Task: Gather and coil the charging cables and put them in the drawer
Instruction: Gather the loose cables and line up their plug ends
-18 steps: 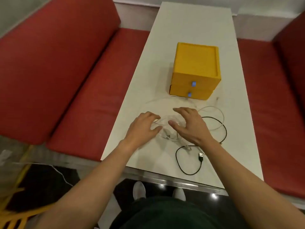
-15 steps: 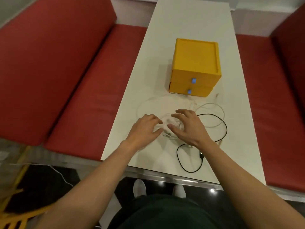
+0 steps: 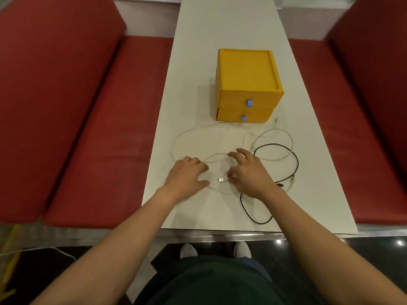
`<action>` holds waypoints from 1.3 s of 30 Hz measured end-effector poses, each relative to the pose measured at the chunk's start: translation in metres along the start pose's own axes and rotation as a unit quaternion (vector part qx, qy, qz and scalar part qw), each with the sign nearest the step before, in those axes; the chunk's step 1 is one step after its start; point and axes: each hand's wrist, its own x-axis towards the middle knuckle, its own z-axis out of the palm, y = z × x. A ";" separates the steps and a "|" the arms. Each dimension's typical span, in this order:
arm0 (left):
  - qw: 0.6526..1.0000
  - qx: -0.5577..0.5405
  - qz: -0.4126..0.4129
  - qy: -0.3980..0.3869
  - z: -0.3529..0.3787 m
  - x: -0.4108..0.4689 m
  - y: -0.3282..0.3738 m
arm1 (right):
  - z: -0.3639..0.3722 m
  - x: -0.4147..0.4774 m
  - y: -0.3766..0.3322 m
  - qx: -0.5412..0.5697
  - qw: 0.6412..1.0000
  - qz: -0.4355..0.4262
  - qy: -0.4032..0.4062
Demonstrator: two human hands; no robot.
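Near lower centre of frame, left hand [image 3: 187, 178] and right hand [image 3: 251, 176] curl fingers [image 3: 199, 165] over white cable [image 3: 217, 155] on desk [image 3: 220, 29], grip not discernible; judged best: pin plug [image 3: 221, 179], wind even loops clear of black cable [image 3: 258, 222].

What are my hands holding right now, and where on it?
The right hand seems to pinch the white cable just behind its USB plug; whether the left hand grips it cannot be told.
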 end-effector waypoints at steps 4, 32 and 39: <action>1.000 -0.015 -0.002 -0.005 -0.003 0.000 -0.002 | -0.005 0.007 -0.009 0.110 0.992 0.036 0.056; 0.728 -0.624 -0.016 0.284 -0.202 0.061 0.078 | -0.175 0.103 -0.037 0.555 0.794 -0.045 0.246; 0.617 -0.676 -0.021 0.403 -0.256 0.051 0.048 | -0.177 0.113 -0.024 0.470 0.867 -0.067 0.152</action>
